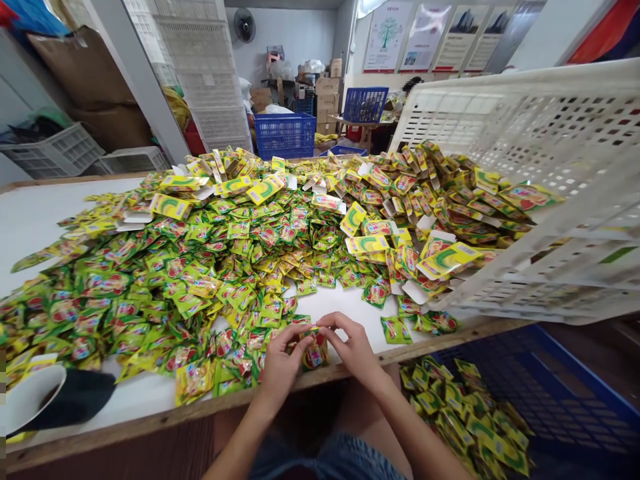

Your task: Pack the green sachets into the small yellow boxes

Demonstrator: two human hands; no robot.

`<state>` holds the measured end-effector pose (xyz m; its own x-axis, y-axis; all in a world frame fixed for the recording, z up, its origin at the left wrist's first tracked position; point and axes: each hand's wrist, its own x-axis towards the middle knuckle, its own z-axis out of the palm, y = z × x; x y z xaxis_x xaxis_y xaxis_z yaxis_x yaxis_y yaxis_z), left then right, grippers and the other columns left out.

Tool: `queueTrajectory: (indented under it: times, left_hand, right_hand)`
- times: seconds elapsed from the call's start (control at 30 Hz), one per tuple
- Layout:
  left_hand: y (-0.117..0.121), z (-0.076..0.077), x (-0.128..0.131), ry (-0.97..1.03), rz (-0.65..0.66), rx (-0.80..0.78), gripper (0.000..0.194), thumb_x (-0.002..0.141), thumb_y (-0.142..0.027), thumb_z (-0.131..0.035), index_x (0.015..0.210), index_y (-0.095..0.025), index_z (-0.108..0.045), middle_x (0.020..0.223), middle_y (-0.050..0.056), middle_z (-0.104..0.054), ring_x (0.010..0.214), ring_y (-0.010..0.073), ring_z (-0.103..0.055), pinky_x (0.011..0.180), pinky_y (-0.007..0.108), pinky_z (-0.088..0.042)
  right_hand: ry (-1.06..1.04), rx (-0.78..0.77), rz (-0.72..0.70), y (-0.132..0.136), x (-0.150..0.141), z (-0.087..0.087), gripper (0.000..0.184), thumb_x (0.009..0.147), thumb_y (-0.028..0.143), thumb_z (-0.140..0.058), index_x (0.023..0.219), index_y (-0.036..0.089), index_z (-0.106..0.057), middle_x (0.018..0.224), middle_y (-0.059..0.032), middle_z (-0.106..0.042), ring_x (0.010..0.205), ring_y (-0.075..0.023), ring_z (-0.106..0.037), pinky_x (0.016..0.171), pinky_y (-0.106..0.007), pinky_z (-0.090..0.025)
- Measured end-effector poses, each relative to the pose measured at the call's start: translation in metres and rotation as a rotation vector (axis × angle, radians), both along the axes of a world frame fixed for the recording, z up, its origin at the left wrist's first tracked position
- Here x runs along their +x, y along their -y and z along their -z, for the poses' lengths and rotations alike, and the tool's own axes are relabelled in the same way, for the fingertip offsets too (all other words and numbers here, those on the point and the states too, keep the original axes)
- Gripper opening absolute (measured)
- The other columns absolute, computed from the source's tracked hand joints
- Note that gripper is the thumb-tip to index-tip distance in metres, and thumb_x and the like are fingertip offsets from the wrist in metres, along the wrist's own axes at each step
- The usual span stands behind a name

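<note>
My left hand (284, 363) and my right hand (356, 347) meet at the table's front edge. Between them is a small printed box (315, 353), yellow and green with red pictures, pinched near its top by the fingertips of both hands. My fingers partly cover its upper end, so I cannot tell how its flaps lie. Just left of my hands spreads a large heap of green sachets (235, 293) with red fruit prints. Yellow boxes (370, 245), several with white flaps sticking out, lie on the heap's back and right parts.
A white plastic crate (520, 100) lies tipped on the table's right, boxes spilling from it. Below the edge, a blue crate (565, 393) holds filled-looking yellow packs (480, 413). A dark cup-like container (75, 397) lies at front left. Crates and cartons (327, 100) stand behind.
</note>
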<state>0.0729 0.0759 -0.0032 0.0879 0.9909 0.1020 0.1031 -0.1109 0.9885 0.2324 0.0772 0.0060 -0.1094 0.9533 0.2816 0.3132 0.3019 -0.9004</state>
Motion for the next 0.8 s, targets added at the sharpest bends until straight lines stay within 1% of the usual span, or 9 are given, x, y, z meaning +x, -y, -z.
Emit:
queueTrajectory:
  times: [0.1, 0.2, 0.27, 0.37, 0.43, 0.53, 0.6, 0.7, 0.8]
  left_hand:
    - [0.004, 0.003, -0.003, -0.011, 0.039, -0.032, 0.021, 0.077, -0.030, -0.062, 0.094, -0.021, -0.069, 0.099, 0.006, -0.070, 0.095, 0.0222, -0.063, 0.086, 0.035, -0.048]
    - [0.006, 0.004, -0.003, 0.069, 0.071, -0.044, 0.039, 0.076, -0.028, -0.064, 0.114, -0.023, -0.057, 0.106, 0.006, -0.067, 0.096, 0.0212, -0.062, 0.087, 0.035, -0.048]
    - [0.006, 0.005, -0.003, 0.147, 0.089, -0.048, 0.053, 0.076, -0.026, -0.065, 0.125, -0.024, -0.044, 0.108, 0.007, -0.064, 0.096, 0.0200, -0.062, 0.088, 0.036, -0.048]
    - [0.004, 0.007, -0.003, 0.112, 0.080, -0.053, 0.030, 0.080, -0.027, -0.060, 0.109, -0.019, -0.053, 0.098, 0.008, -0.065, 0.093, 0.0194, -0.062, 0.087, 0.035, -0.047]
    - [0.004, 0.007, -0.003, 0.031, 0.096, -0.045, 0.018, 0.082, -0.028, -0.057, 0.096, -0.018, -0.058, 0.091, 0.006, -0.066, 0.089, 0.0190, -0.062, 0.084, 0.033, -0.048]
    - [0.006, 0.006, -0.002, -0.063, 0.114, -0.010, 0.015, 0.083, -0.029, -0.056, 0.094, -0.019, -0.060, 0.089, 0.005, -0.066, 0.085, 0.0184, -0.063, 0.081, 0.032, -0.049]
    - [0.009, 0.005, -0.002, -0.095, 0.095, 0.013, 0.015, 0.083, -0.028, -0.055, 0.094, -0.020, -0.060, 0.089, 0.005, -0.066, 0.085, 0.0184, -0.063, 0.080, 0.031, -0.049]
    - [0.014, 0.004, -0.004, -0.125, 0.056, 0.055, 0.013, 0.083, -0.028, -0.055, 0.092, -0.020, -0.061, 0.088, 0.004, -0.066, 0.085, 0.0183, -0.063, 0.079, 0.030, -0.049]
    - [0.017, 0.003, -0.006, -0.149, 0.023, 0.096, 0.012, 0.083, -0.026, -0.055, 0.089, -0.020, -0.063, 0.087, 0.004, -0.067, 0.085, 0.0181, -0.063, 0.078, 0.029, -0.049]
  right_hand:
    - [-0.013, -0.003, -0.004, 0.003, -0.005, 0.005, 0.014, 0.086, 0.027, -0.053, 0.091, 0.019, -0.063, 0.086, -0.0040, -0.065, 0.081, -0.0169, -0.060, 0.074, -0.029, -0.048]
    - [0.005, 0.028, 0.038, 0.011, 0.005, -0.007, 0.015, 0.088, 0.026, -0.048, 0.088, 0.020, -0.062, 0.084, -0.0043, -0.064, 0.081, -0.0173, -0.060, 0.073, -0.029, -0.048]
    - [0.111, 0.046, 0.082, 0.024, 0.033, -0.024, 0.017, 0.088, 0.026, -0.045, 0.087, 0.020, -0.061, 0.085, -0.0052, -0.064, 0.083, -0.0185, -0.059, 0.074, -0.030, -0.047]
    - [0.473, -0.068, 0.155, 0.042, 0.096, -0.048, 0.016, 0.086, 0.029, -0.047, 0.084, 0.022, -0.062, 0.084, -0.0069, -0.063, 0.079, -0.0214, -0.058, 0.071, -0.033, -0.046]
    - [0.702, -0.112, 0.244, 0.042, 0.131, -0.054, 0.015, 0.083, 0.028, -0.050, 0.083, 0.022, -0.064, 0.083, -0.0085, -0.063, 0.077, -0.0236, -0.058, 0.071, -0.037, -0.045]
    - [0.847, -0.025, 0.274, 0.009, 0.147, -0.049, 0.024, 0.079, 0.026, -0.055, 0.102, 0.020, -0.059, 0.100, -0.0113, -0.061, 0.092, -0.0280, -0.057, 0.080, -0.041, -0.043]
    - [0.849, 0.079, 0.282, -0.030, 0.136, -0.041, 0.036, 0.078, 0.022, -0.056, 0.113, 0.019, -0.052, 0.113, -0.0120, -0.057, 0.105, -0.0296, -0.052, 0.086, -0.043, -0.040]
    - [0.840, 0.186, 0.393, -0.093, 0.115, -0.032, 0.049, 0.075, 0.016, -0.058, 0.122, 0.015, -0.045, 0.128, -0.0164, -0.048, 0.120, -0.0322, -0.040, 0.096, -0.045, -0.031]
    - [0.814, 0.226, 0.396, -0.136, 0.110, -0.029, 0.046, 0.076, 0.012, -0.055, 0.120, 0.010, -0.046, 0.130, -0.0205, -0.045, 0.125, -0.0340, -0.032, 0.099, -0.049, -0.019]
